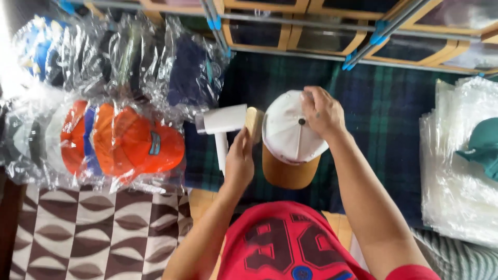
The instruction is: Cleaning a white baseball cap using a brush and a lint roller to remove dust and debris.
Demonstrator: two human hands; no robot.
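Left hand (239, 161) wrapped around the handle of a white handheld device with a tan flat head (228, 124), likely a steamer, though the view is unclear; head pressed against the side of the cap. Right hand (322, 111) fingers curled over the crown of a white baseball cap with a tan brim (288, 140), gripping it above a dark green plaid cloth (384, 114). Orange caps in clear plastic bags (135, 145) lie well apart, left. Stack of clear plastic bags (456, 186) lies right.

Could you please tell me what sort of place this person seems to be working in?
Probably a home workshop for packing caps: stacks of bagged caps, a pile of clear bags, and a white cap under the hands on a plaid cloth.
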